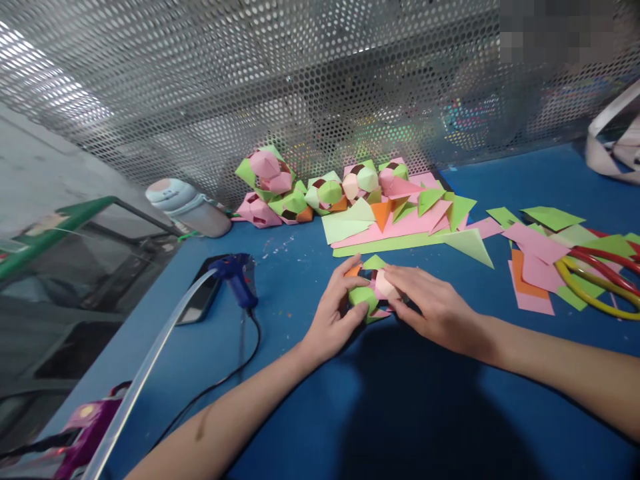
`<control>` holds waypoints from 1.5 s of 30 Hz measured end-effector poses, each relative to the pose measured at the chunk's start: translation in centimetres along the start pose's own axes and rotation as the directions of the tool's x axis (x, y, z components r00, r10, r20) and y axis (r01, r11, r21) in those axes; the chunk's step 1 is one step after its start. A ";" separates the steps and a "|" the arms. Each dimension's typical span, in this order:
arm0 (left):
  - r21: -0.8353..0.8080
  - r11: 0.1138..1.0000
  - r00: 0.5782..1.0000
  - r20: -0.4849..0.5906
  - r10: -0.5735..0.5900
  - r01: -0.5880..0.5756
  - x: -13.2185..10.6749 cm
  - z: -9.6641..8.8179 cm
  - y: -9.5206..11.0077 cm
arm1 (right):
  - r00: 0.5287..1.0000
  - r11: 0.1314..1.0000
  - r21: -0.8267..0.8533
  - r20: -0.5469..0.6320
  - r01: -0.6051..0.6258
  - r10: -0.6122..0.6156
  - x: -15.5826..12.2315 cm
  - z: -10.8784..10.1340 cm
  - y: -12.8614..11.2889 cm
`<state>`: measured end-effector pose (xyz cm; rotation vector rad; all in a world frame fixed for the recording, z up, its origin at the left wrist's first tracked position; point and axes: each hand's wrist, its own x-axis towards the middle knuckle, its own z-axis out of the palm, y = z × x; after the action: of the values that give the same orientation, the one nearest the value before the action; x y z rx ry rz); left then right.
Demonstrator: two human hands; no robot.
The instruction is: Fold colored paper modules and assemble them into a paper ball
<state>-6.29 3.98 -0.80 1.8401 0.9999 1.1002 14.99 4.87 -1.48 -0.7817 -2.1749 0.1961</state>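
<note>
A folded paper ball (364, 297) in green, pink and orange sits low over the blue table, between my two hands. My left hand (336, 308) grips its left side, the thumb in front and the fingers curled over the top. On the other side, my right hand (434, 304) presses its fingers and thumb against a pale pink panel. Parts of the ball are hidden by my fingers. Just beyond lie loose folded paper pieces (400, 223) in pink, green and orange. Several similar finished-looking paper balls (325, 192) stand in a row against the perforated metal screen.
A blue glue gun (237, 281) with a long clear glue stick stands at left, by a phone (201, 297). A pale bottle (189, 208) is behind it. Scissors with yellow and red handles (575, 283) lie on paper scraps at right. A purple power strip (90, 437) is at lower left.
</note>
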 end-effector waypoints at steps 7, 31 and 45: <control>0.023 1.000 1.000 0.021 0.019 -0.019 0.0 -0.2 -0.3 | 1.000 0.999 -0.040 0.022 0.018 -0.018 0.1 0.1 0.0; 0.091 0.994 0.996 0.073 0.051 -0.057 0.2 -0.3 0.2 | 0.970 0.998 0.069 0.242 -0.016 -0.001 1.2 -1.6 1.2; -0.016 0.998 0.994 0.083 0.065 -0.064 0.4 -0.7 -0.6 | 0.933 0.905 0.398 0.359 -0.153 0.000 1.9 -2.3 4.7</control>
<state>-6.90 4.75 -0.98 1.9032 0.8879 1.0563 17.96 9.46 -0.48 -0.6156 -2.3087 0.8788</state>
